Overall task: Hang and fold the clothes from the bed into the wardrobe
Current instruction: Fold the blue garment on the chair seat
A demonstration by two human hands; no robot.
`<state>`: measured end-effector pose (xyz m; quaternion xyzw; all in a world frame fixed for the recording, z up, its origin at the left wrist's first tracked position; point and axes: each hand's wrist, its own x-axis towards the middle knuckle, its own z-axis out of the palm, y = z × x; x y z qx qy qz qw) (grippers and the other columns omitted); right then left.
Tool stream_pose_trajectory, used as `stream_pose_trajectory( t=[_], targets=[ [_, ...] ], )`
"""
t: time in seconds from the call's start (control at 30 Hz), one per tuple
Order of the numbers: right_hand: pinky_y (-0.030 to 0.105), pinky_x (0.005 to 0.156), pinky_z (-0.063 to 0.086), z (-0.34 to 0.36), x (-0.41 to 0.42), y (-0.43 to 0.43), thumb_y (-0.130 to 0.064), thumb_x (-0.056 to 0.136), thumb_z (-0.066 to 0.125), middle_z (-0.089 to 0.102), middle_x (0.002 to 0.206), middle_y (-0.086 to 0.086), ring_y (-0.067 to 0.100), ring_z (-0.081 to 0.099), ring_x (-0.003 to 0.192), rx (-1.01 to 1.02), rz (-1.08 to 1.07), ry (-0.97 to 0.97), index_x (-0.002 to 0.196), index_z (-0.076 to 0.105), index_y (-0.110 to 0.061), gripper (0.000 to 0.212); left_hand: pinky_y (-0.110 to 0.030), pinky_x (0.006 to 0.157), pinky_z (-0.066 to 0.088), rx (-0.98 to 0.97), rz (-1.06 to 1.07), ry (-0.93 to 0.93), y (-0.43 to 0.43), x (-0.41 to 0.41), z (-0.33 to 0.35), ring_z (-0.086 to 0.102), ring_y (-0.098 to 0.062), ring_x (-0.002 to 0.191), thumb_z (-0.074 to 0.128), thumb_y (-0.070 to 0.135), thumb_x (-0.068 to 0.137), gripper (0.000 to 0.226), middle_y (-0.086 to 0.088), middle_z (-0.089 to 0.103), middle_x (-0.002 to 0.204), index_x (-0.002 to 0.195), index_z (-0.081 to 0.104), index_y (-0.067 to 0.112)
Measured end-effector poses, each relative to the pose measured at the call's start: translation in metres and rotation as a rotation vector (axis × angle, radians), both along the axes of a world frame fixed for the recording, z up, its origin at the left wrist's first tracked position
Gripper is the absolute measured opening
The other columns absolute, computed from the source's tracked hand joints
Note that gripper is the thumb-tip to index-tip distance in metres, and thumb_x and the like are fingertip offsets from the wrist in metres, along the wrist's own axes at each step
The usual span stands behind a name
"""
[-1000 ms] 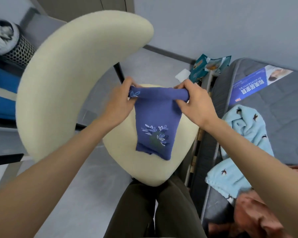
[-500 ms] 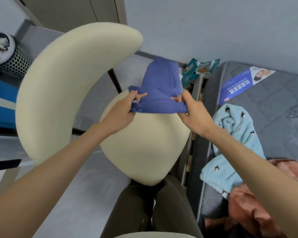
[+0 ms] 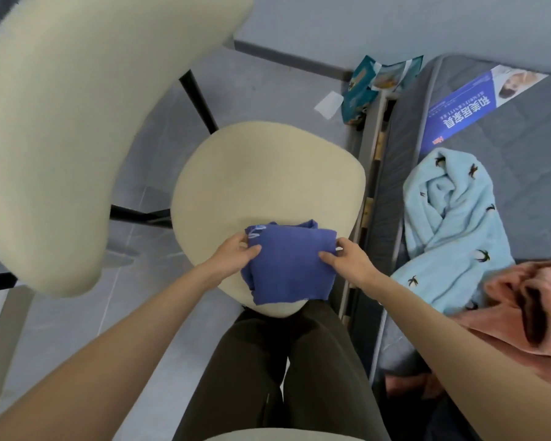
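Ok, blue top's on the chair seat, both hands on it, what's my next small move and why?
Probably lift the blue top off the chair seat to put away: it looks folded compact, and left hand and right hand each pinch a side.

cream chair (image 3: 268,173) | teal packets (image 3: 358,87) on floor (image 3: 268,74); paper scrap (image 3: 329,104) beside

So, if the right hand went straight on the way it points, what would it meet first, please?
The blue cloth, which it pinches at the edge: the right hand points left across it. Beyond that, probably the left hand, though depth is hard to judge.
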<state>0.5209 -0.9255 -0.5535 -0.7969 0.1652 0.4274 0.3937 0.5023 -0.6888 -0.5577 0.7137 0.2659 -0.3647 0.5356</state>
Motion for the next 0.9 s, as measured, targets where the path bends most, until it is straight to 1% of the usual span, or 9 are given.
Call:
stream_pose_trajectory(
  t=[0.17,0.3,0.37,0.43,0.57,0.67,0.73,0.83,0.9],
  targets=[
    [0.033,0.084,0.045,-0.033,0.004,0.015,-0.031,0.097,0.053,0.057,0.125,0.004,0.017,0.054,0.099,-0.048,-0.131,-0.022,0.126,0.05,-0.014,0.034,-0.033,0.084,0.045,0.12,0.278,0.112,-0.013,-0.003,-0.041,0.056,-0.018,0.095,0.049,0.023,0.098,0.011,-0.003,0.061,0.105,0.096,0.058,0.016],
    [0.031,0.08,0.045,-0.052,-0.003,0.023,-0.043,0.091,0.059,0.049,0.12,-0.001,0.02,0.054,0.106,-0.046,-0.181,0.058,0.135,0.035,-0.013,0.058,-0.03,0.079,0.045,0.205,0.197,0.096,-0.025,-0.018,-0.051,0.057,-0.02,0.106,0.065,0.046,0.085,0.056,0.002,0.053,0.114,0.124,0.046,0.01],
    [0.025,0.073,0.045,-0.06,-0.011,0.027,-0.043,0.09,0.062,0.045,0.113,-0.003,0.015,0.052,0.097,-0.033,-0.215,0.069,0.132,0.032,-0.01,0.061,-0.035,0.082,0.047,0.376,0.041,0.025,-0.037,-0.032,-0.052,0.055,-0.025,0.11,0.064,0.047,0.085,0.062,-0.004,0.05,0.12,0.127,0.041,0.008],
    [0.016,0.062,0.04,-0.063,-0.019,0.032,-0.037,0.092,0.061,0.042,0.109,-0.006,0.006,0.049,0.084,-0.04,-0.247,-0.005,0.129,0.03,-0.011,0.054,-0.038,0.084,0.045,0.546,-0.066,-0.041,-0.05,-0.043,-0.05,0.054,-0.03,0.112,0.058,0.042,0.091,0.055,-0.011,0.05,0.125,0.128,0.039,0.007],
    [0.011,0.057,0.04,-0.06,-0.028,0.043,-0.031,0.098,0.052,0.046,0.098,-0.014,-0.004,0.05,0.073,-0.073,-0.243,-0.202,0.132,0.028,-0.014,0.045,-0.035,0.079,0.042,0.485,0.155,-0.056,-0.066,-0.044,-0.05,0.056,-0.033,0.109,0.045,0.019,0.099,0.027,-0.012,0.056,0.124,0.123,0.04,0.007],
    [0.03,0.078,0.051,-0.059,-0.026,0.045,-0.032,0.099,0.047,0.051,0.116,-0.007,0.017,0.059,0.098,-0.101,-0.165,-0.219,0.144,0.022,-0.018,0.053,-0.036,0.089,0.044,0.342,0.332,0.014,-0.061,-0.043,-0.058,0.055,-0.032,0.112,0.04,0.009,0.099,0.026,-0.01,0.056,0.124,0.125,0.041,0.009],
    [0.039,0.095,0.04,-0.063,-0.027,0.043,-0.036,0.096,0.05,0.039,0.138,0.007,0.029,0.04,0.125,-0.208,-0.112,-0.19,0.147,0.02,-0.021,0.061,-0.034,0.085,0.044,0.314,0.407,0.037,-0.061,-0.045,-0.064,0.055,-0.03,0.11,0.04,0.007,0.097,0.025,-0.008,0.056,0.119,0.121,0.043,0.01],
    [0.032,0.09,0.03,-0.07,-0.032,0.046,-0.04,0.094,0.053,0.031,0.142,0.012,0.029,0.03,0.129,-0.33,-0.113,-0.256,0.145,0.025,-0.017,0.062,-0.036,0.081,0.041,0.456,0.475,-0.044,-0.073,-0.044,-0.068,0.048,-0.026,0.111,0.049,0.018,0.09,0.038,-0.007,0.044,0.128,0.127,0.04,0.012],
    [0.034,0.094,0.034,-0.073,-0.039,0.05,-0.041,0.095,0.051,0.033,0.142,0.01,0.027,0.034,0.129,-0.338,-0.172,-0.294,0.143,0.028,-0.014,0.06,-0.04,0.088,0.038,0.531,0.523,-0.079,-0.082,-0.041,-0.069,0.036,-0.026,0.118,0.053,0.026,0.088,0.057,-0.008,0.03,0.14,0.139,0.03,0.015]
  ],
)
